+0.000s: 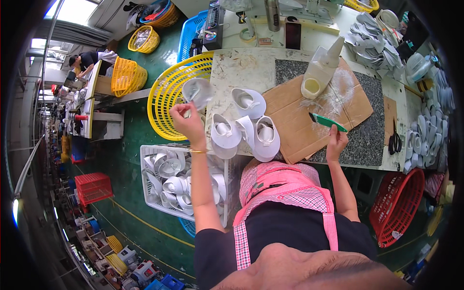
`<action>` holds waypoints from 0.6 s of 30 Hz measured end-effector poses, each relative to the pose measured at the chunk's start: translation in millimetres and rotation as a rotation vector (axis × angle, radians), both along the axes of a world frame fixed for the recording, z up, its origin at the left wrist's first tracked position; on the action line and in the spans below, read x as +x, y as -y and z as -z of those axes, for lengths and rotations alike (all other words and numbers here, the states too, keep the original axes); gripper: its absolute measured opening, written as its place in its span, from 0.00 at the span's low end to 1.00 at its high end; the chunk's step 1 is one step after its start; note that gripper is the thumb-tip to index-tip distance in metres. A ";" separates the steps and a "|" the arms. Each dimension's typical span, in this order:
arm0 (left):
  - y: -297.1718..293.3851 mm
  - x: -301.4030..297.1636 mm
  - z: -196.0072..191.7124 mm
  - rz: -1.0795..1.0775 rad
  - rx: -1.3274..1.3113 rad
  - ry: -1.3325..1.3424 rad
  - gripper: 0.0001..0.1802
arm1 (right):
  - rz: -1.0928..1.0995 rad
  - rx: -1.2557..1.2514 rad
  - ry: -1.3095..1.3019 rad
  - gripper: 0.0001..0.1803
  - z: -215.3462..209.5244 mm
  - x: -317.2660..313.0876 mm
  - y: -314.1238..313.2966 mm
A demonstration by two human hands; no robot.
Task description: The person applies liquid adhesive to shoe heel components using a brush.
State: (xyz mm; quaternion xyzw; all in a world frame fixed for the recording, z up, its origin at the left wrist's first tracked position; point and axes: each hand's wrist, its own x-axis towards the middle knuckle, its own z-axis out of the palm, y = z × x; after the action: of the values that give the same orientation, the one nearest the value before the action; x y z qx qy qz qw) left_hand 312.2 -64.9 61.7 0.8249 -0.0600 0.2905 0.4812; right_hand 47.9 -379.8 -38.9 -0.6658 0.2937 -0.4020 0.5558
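My left hand (188,124) is raised at the table's left edge with fingers pinched at the lower rim of a white shoe upper (198,93). Motion blurs this piece, which hangs over a yellow basket (159,104). My right hand (337,143) grips a slim green-handled brush (329,122) above a sheet of brown cardboard (285,121). Several white shoe uppers (225,140) stand together on the table between my hands. On the cardboard, a translucent squeeze bottle (323,67) with a pointed nozzle leans beside a patch of dried white residue (342,87).
A white crate (145,169) full of white uppers sits below the table at left. Black scissors (395,141) lie at the right edge of the table, near a red basket (415,198). Piled white pieces (372,43) occupy the far right. Another person (87,63) works at far left.
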 end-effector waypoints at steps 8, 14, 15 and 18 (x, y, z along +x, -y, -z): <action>-18.4 18.2 75.5 0.194 0.720 -0.045 0.06 | 0.001 0.047 -0.186 0.09 23.5 5.2 24.7; 56.0 1.3 138.6 0.591 0.551 -0.277 0.08 | 0.026 -0.270 -0.177 0.08 14.6 63.9 50.3; 63.7 2.4 151.2 0.553 0.612 -0.252 0.12 | 0.041 -0.259 -0.173 0.08 5.6 74.0 50.4; 88.4 -6.5 160.6 0.442 0.861 -0.332 0.16 | 0.047 -0.421 -0.212 0.08 11.5 100.5 64.3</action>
State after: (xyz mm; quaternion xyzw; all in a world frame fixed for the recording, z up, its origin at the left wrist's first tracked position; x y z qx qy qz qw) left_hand 305.7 -153.3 -98.9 0.9510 -0.2701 -0.0040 0.1506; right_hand 148.5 -444.1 -50.4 -0.7983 0.2757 -0.3952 0.3613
